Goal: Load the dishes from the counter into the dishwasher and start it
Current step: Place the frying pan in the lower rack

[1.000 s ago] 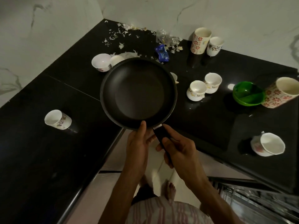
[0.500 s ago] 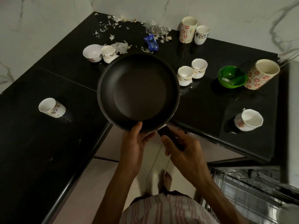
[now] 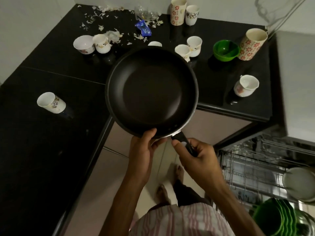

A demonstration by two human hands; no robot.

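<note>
I hold the black frying pan [image 3: 151,92] level in the air, over the inner corner of the L-shaped black counter [image 3: 42,150], its near rim out past the counter edge above the floor. My right hand [image 3: 199,157] is wrapped around the pan's black handle [image 3: 183,142], thumb laid along the top and the other fingers curled under it. My left hand [image 3: 141,150] pinches the near rim just beside the handle, thumb over the lip and fingers tucked beneath the pan.

On the counter, one white cup [image 3: 51,103] stands alone on the left arm, well apart from the rest. Toward the back left edge a small white bowl [image 3: 83,44] and a white cup [image 3: 101,43] touch each other, with torn white scraps [image 3: 100,14] and a blue wrapper [image 3: 143,29] scattered behind them toward the back corner. Against the back wall a tall floral mug [image 3: 178,11] and a shorter mug [image 3: 192,14] stand side by side. Two white cups [image 3: 189,48] sit close together just beyond the pan's far rim; another white rim [image 3: 154,43] peeks over the pan. Near the right edge a green bowl [image 3: 225,50] lies just beside a tilted floral mug [image 3: 252,44], and a white cup [image 3: 246,86] lies tipped near the front right corner.

Below the counter's right end the dishwasher rack [image 3: 252,167] is pulled out; green plates [image 3: 279,217] stand at its near right corner, with a pale round dish [image 3: 298,184] beside them.
</note>
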